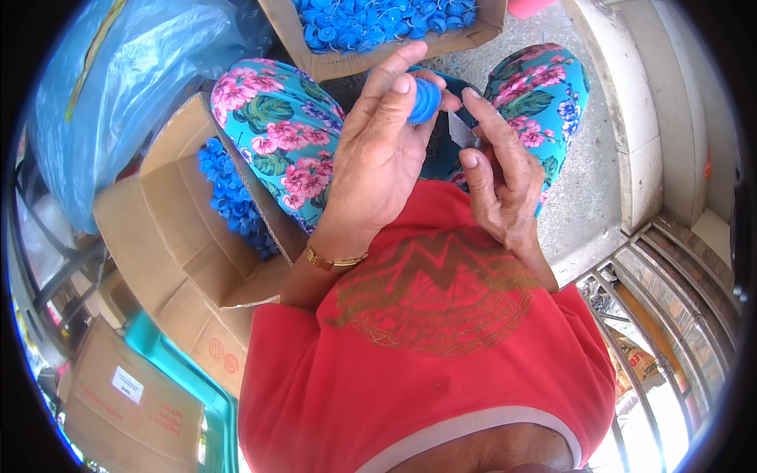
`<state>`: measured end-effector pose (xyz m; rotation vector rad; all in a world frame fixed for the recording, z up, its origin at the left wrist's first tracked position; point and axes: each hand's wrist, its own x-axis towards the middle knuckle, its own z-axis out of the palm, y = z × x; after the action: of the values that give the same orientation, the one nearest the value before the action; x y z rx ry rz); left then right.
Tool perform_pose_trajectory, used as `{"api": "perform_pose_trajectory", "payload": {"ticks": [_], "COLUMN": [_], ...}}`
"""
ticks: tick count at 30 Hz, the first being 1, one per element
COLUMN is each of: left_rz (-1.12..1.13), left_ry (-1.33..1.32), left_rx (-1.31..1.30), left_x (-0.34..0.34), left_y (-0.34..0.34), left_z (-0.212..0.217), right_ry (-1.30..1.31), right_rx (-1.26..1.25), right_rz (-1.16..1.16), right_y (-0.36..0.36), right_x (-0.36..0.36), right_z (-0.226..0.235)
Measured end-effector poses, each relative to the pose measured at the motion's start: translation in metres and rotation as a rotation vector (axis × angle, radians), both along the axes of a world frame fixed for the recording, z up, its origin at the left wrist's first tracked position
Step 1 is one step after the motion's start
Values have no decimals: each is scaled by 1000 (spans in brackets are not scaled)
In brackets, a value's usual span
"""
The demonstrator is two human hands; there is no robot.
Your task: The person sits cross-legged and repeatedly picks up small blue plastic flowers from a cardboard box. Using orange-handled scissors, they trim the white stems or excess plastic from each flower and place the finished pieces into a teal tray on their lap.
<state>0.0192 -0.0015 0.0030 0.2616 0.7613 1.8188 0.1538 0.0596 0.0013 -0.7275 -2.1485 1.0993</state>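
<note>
My left hand (pixel 377 162), with a gold bracelet at the wrist, is raised over my lap. It holds a round blue plastic cap (pixel 426 100) between thumb and fingers. To the right, my right hand (pixel 511 185) is apart from the cap, its thumb and index finger spread. I see nothing certain in its grip; the inner fingers are partly hidden. A pale grey flat piece (pixel 460 131) shows between the two hands, and I cannot make out what it is. Beyond my knees, a cardboard box (pixel 323 66) holds many similar blue pieces (pixel 386 22).
At my left stands an open cardboard box (pixel 169 205) with more blue pieces inside. Behind it lies a large blue plastic bag (pixel 142 94). A turquoise plastic chair (pixel 222 402) and another carton (pixel 130 418) are at lower left. Metal railings (pixel 654 315) run along the right.
</note>
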Motion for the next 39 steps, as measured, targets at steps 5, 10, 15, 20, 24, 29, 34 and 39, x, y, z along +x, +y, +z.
{"api": "perform_pose_trajectory", "payload": {"ticks": [5, 10, 15, 20, 24, 29, 34, 39], "left_rz": [-24, -158, -198, -185, -204, -263, -327, -272], "left_ry": [-28, 365, 430, 431, 445, 422, 520, 624], "left_rx": [13, -98, -15, 21, 66, 105, 100, 104], "left_x": [3, 1, -2, -12, -15, -22, -31, -29], "left_y": [-1, -5, -7, -8, -10, -13, -17, -16], "left_z": [0, 13, 16, 9, 8, 8, 14, 10], "right_ry": [33, 135, 160, 260, 301, 297, 341, 450], "right_rx": [-21, 81, -5, -173, -210, -337, -405, -473], "right_rz": [26, 5, 42, 63, 90, 180, 228, 227], "right_y": [-3, 3, 5, 0, 0, 1, -1, -2], "right_x": [-3, -3, 2, 3, 5, 9, 11, 6], "right_z": [-1, -5, 0, -1, 0, 6, 6, 4]}}
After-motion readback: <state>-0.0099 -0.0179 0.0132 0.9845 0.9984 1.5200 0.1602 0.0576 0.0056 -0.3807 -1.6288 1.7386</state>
